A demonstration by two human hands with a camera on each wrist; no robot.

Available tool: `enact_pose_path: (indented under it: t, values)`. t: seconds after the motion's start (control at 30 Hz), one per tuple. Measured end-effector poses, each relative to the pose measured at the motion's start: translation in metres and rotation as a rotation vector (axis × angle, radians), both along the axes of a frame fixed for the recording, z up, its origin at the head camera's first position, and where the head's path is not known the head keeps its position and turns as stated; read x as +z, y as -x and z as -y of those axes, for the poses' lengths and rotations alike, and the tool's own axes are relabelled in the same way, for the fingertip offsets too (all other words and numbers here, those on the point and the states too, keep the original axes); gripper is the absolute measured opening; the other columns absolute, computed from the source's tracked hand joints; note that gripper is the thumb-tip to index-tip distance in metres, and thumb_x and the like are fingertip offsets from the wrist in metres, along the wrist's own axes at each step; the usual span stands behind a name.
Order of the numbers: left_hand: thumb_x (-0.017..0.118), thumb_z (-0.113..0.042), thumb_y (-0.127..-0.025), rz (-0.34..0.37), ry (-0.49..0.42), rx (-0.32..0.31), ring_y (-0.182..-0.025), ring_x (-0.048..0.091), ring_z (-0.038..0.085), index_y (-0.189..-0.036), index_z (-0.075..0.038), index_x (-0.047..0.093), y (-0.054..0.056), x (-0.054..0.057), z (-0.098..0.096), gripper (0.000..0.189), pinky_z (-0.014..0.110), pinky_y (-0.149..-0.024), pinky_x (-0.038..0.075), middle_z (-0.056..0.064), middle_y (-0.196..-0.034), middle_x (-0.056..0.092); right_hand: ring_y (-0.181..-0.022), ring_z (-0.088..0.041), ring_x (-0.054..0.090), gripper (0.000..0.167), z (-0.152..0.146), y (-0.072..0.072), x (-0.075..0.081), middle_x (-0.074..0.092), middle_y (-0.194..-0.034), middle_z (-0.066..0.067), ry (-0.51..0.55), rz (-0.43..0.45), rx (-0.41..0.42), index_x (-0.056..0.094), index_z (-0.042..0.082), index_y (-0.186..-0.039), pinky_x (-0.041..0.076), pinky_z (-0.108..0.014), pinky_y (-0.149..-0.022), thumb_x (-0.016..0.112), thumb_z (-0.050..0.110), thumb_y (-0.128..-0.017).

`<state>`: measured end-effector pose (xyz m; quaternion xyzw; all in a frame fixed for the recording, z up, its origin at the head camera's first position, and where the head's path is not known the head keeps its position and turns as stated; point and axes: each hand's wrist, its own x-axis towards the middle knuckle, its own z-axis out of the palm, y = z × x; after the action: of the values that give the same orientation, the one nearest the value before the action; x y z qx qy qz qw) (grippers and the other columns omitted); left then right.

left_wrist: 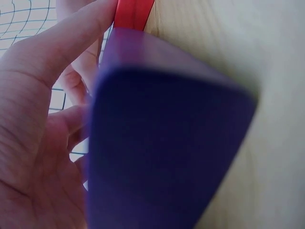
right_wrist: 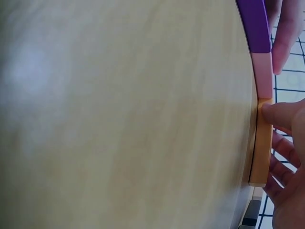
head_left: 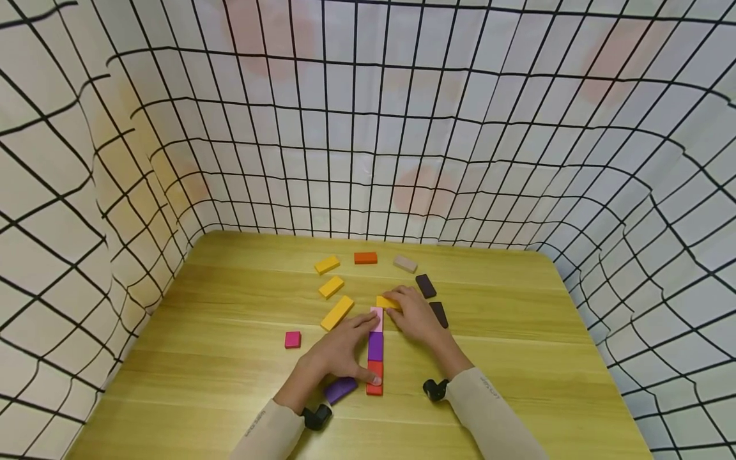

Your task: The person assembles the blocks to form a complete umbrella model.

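Red (head_left: 374,389), purple (head_left: 375,346) and light pink (head_left: 376,324) blocks lie end to end in a straight column on the wooden table. My left hand (head_left: 339,348) spreads along the column's left side, its thumb on the red block and its fingertips at the pink one. At the column's far end, my right hand (head_left: 415,313) pinches a yellow block (right_wrist: 261,148) between thumb and fingers; the block lies crosswise against the pink one. A loose purple block (left_wrist: 162,143) lies under my left wrist and looms large in the left wrist view.
Left of the column lie several yellow blocks (head_left: 337,313) and a magenta square block (head_left: 292,339). Farther back are an orange block (head_left: 365,258) and a beige one (head_left: 405,263). Dark blocks (head_left: 425,285) lie beyond my right hand. Black wire mesh (head_left: 368,153) surrounds the table's back and sides.
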<state>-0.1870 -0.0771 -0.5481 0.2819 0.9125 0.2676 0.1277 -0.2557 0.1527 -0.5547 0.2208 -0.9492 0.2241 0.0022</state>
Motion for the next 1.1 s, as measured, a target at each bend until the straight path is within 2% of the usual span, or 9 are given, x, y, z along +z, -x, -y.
enact_pose_path:
  t: [0.37, 0.7, 0.93, 1.1]
  values:
    - [0.085, -0.071, -0.067, 0.021, 0.000, 0.007, -0.157, 0.025, 0.024, -0.164, -0.022, 0.030, 0.000, 0.003, -0.001, 0.122, 0.050, -0.123, 0.034, -0.005, -0.171, 0.025, -0.131, -0.027, 0.055, 0.039, -0.001, 0.000, -0.001, 0.063, -0.136, -0.005, 0.003, 0.000, -0.015, 0.065, 0.017, -0.139, 0.046, -0.049, -0.112, 0.066, 0.026, -0.102]
    - [0.085, -0.071, -0.067, 0.016, 0.001, 0.010, -0.157, 0.025, 0.024, -0.164, -0.022, 0.030, -0.001, 0.003, 0.000, 0.123, 0.050, -0.123, 0.034, -0.005, -0.171, 0.026, -0.143, -0.028, 0.048, 0.051, -0.006, -0.006, 0.002, 0.055, -0.150, -0.006, 0.023, 0.026, 0.029, 0.059, 0.014, -0.144, 0.039, -0.049, -0.120, 0.068, 0.038, -0.100]
    - [0.085, -0.072, -0.067, 0.007, -0.001, 0.009, -0.157, 0.027, 0.023, -0.164, -0.022, 0.031, 0.000, 0.001, 0.000, 0.121, 0.050, -0.123, 0.035, -0.005, -0.170, 0.027, -0.150, -0.031, 0.038, 0.077, -0.015, -0.019, 0.012, 0.042, -0.162, -0.005, 0.017, 0.054, 0.101, 0.051, 0.019, -0.152, 0.038, -0.058, -0.118, 0.074, 0.057, -0.089]
    - [0.085, -0.072, -0.067, -0.010, 0.007, 0.004, -0.156, 0.028, 0.023, -0.164, -0.022, 0.031, 0.001, 0.000, 0.000, 0.121, 0.050, -0.122, 0.036, -0.004, -0.169, 0.028, -0.156, -0.032, 0.029, 0.098, -0.020, -0.028, 0.015, 0.032, -0.168, -0.004, -0.052, 0.051, 0.186, 0.047, 0.023, -0.155, 0.036, -0.062, -0.119, 0.071, 0.078, -0.078]
